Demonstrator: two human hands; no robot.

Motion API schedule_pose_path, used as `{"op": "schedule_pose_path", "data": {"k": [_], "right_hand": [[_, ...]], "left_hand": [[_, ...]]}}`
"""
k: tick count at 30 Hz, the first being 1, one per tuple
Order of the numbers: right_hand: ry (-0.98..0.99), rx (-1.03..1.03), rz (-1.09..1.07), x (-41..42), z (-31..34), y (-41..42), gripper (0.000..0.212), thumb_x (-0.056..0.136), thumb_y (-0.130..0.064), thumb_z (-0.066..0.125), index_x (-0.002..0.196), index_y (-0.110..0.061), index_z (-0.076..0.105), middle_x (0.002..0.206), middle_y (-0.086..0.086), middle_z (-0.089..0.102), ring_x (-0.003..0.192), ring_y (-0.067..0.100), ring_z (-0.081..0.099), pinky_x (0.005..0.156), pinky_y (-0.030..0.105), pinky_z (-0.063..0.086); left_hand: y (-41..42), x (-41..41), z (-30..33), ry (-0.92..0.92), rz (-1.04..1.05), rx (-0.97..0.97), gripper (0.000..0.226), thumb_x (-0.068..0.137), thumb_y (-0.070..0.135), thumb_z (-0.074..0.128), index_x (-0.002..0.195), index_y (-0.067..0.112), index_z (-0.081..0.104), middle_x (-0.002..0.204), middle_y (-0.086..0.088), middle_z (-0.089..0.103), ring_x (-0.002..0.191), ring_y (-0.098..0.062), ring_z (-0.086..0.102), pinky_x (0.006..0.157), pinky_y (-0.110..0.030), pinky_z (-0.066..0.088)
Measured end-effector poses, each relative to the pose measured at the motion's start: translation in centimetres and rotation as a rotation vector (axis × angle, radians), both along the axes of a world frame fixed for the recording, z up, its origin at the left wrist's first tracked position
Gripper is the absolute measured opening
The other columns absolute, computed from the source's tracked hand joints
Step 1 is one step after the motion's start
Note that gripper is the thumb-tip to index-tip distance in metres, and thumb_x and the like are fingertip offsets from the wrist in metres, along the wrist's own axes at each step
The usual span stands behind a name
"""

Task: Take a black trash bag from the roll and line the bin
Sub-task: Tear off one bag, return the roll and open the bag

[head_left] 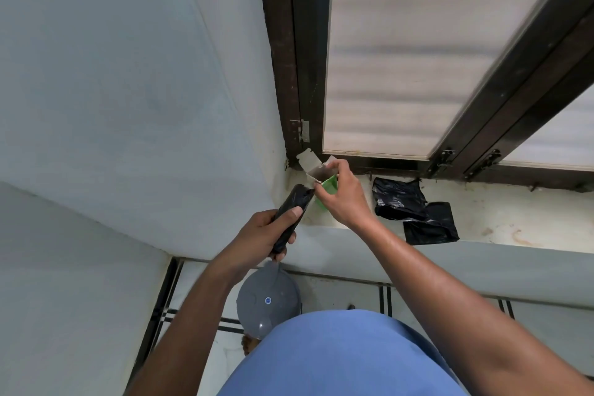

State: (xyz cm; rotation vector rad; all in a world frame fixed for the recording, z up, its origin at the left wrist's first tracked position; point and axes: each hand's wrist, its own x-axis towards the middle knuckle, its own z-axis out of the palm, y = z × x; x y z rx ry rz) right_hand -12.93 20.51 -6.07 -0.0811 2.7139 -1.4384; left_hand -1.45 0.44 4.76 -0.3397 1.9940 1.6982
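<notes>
At centre frame the left hand [263,235] is wrapped around a tight, glossy black roll of plastic trash bags [291,215], its upper end at the mouth of a small open white-and-green cardboard box [321,178] pinched by the right hand [344,194]. The slick film could slip or unwind, or the flimsy box could crumple under the pinch. A crinkled loose black bag [414,212] lies on the stained pale ledge [498,219] at right, and the round grey plastic bin lid [268,302] sits low in the frame.
</notes>
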Motion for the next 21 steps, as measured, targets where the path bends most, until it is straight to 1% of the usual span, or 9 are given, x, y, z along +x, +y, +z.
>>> {"op": "schedule_pose_path", "data": {"k": [3,5,7,9,10,12,14,19,21], "right_hand": [[-0.048,-0.003,-0.021,0.1,0.0,0.3,0.077,0.096,-0.04,0.084,0.155,-0.035,0.034,0.13,-0.004,0.071,0.116,0.022,0.07,0.103,0.043,0.06],[-0.063,-0.007,-0.016,0.0,-0.1,0.6,0.086,0.096,-0.042,0.085,0.162,-0.032,0.03,0.128,-0.006,0.069,0.115,0.02,0.069,0.103,0.04,0.059],[-0.071,0.003,-0.001,0.2,0.1,0.8,0.085,0.099,-0.042,0.083,0.166,-0.026,0.034,0.126,-0.01,0.064,0.115,0.015,0.065,0.102,0.035,0.056],[-0.073,0.015,0.018,0.3,0.2,0.9,0.076,0.101,-0.042,0.08,0.164,-0.023,0.043,0.127,-0.011,0.064,0.12,0.013,0.066,0.1,0.031,0.053],[-0.067,0.019,0.025,0.4,0.2,1.1,0.069,0.101,-0.041,0.079,0.161,-0.022,0.05,0.129,-0.009,0.068,0.121,0.013,0.068,0.098,0.029,0.051],[-0.05,0.023,0.034,0.5,0.1,1.3,0.064,0.101,-0.041,0.079,0.157,-0.022,0.055,0.135,-0.005,0.073,0.118,0.009,0.066,0.097,0.027,0.049],[-0.041,0.028,0.034,0.6,0.2,1.4,0.065,0.102,-0.04,0.08,0.158,-0.021,0.054,0.138,-0.002,0.073,0.116,0.006,0.061,0.1,0.028,0.049],[-0.047,0.033,0.024,0.5,0.4,1.8,0.062,0.101,-0.038,0.076,0.157,-0.023,0.055,0.138,0.001,0.073,0.122,0.016,0.066,0.102,0.032,0.052],[-0.052,0.03,0.024,0.4,0.3,1.7,0.064,0.101,-0.037,0.077,0.159,-0.023,0.054,0.14,0.002,0.073,0.128,0.02,0.068,0.106,0.035,0.054]], "left_hand": [[1.1,-1.2,0.7,0.086,-0.028,-0.058,0.043,0.108,0.05,0.062,0.087,0.013,0.058,0.079,-0.005,0.065,0.052,-0.017,0.053,0.054,-0.027,0.046],[2.3,-2.3,0.8,0.137,-0.004,-0.098,0.044,0.108,0.051,0.062,0.087,0.013,0.061,0.079,-0.007,0.067,0.052,-0.016,0.055,0.053,-0.027,0.047],[3.6,-3.7,0.5,0.183,0.024,-0.174,0.041,0.108,0.053,0.061,0.092,0.015,0.065,0.078,-0.004,0.068,0.054,-0.015,0.058,0.053,-0.026,0.049],[4.7,-5.1,-0.3,0.26,0.012,-0.349,0.037,0.108,0.052,0.06,0.113,0.017,0.068,0.086,0.001,0.071,0.066,-0.013,0.065,0.053,-0.019,0.048],[5.1,-5.7,-0.6,0.316,-0.024,-0.481,0.04,0.108,0.052,0.06,0.128,0.017,0.064,0.096,0.0,0.073,0.076,-0.014,0.069,0.055,-0.016,0.047],[5.5,-6.8,-1.2,0.45,-0.138,-0.764,0.055,0.108,0.05,0.061,0.151,0.019,0.049,0.12,-0.004,0.074,0.098,-0.023,0.075,0.067,-0.02,0.051],[5.7,-7.6,-1.5,0.547,-0.252,-0.994,0.061,0.108,0.045,0.062,0.159,0.02,0.038,0.131,-0.009,0.073,0.106,-0.029,0.076,0.073,-0.029,0.051],[7.1,-8.3,-1.0,0.597,-0.371,-1.32,0.05,0.113,0.028,0.057,0.156,0.022,0.032,0.121,-0.012,0.071,0.078,-0.025,0.062,0.064,-0.032,0.042],[7.5,-8.3,-1.0,0.611,-0.407,-1.404,0.055,0.113,0.025,0.056,0.16,0.019,0.026,0.123,-0.015,0.07,0.082,-0.029,0.068,0.065,-0.033,0.042]]}}
